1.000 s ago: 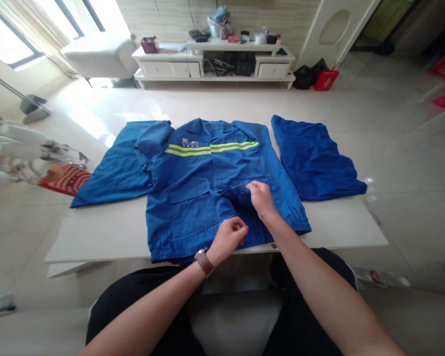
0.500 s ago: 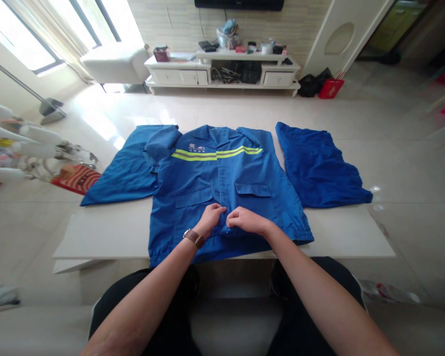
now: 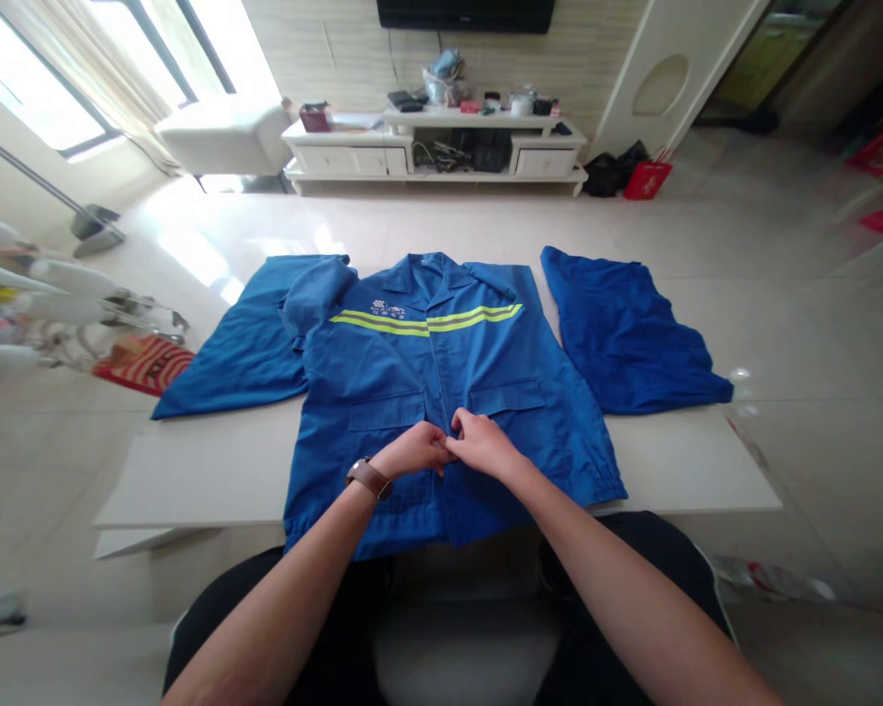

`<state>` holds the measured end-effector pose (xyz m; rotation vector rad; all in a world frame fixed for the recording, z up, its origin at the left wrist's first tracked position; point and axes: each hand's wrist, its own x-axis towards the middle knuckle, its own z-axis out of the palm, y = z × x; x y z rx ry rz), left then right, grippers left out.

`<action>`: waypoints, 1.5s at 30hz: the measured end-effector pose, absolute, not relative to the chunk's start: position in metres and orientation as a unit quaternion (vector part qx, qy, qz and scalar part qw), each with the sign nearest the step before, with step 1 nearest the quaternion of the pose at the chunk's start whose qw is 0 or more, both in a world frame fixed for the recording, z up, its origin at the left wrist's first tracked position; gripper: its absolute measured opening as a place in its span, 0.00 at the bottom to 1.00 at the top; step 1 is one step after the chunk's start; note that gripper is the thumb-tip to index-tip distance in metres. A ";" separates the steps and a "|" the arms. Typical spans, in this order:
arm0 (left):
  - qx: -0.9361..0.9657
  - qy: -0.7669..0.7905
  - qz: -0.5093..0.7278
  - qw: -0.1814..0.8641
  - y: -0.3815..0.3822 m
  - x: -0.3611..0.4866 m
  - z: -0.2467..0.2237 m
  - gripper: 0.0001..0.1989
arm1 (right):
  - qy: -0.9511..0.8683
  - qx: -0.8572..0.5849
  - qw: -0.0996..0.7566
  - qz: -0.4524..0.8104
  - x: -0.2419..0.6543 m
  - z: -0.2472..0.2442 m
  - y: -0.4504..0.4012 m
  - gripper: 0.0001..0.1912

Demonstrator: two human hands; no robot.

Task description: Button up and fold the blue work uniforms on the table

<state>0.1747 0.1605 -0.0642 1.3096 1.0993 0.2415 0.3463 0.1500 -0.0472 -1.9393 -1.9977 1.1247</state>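
A blue work jacket (image 3: 383, 368) with a yellow and grey reflective stripe lies front side up, its collar at the far end and its hem hanging over the near edge. My left hand (image 3: 416, 449), with a brown-strapped watch above it, pinches the jacket's front placket below the pocket flaps. Right beside it, my right hand (image 3: 480, 443) is also closed on the placket, and the fingertips of both hands meet. What lies between the fingertips is hidden.
The jacket rests on a low white table (image 3: 191, 471). Folded blue cloth (image 3: 242, 333) lies left of it, and another blue cloth (image 3: 625, 333) lies to the right. Farther off stand a white TV cabinet (image 3: 353, 159) and a red bag (image 3: 648, 178).
Both hands have come together on the placket, the left moving slightly down. The jacket's lower front has been pulled toward me, and its hem now lies flatter and hangs lower.
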 end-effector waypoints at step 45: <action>0.522 0.533 0.176 0.642 0.131 0.191 -0.055 0.08 | -0.705 -0.609 0.062 0.358 0.363 -0.051 0.106 0.13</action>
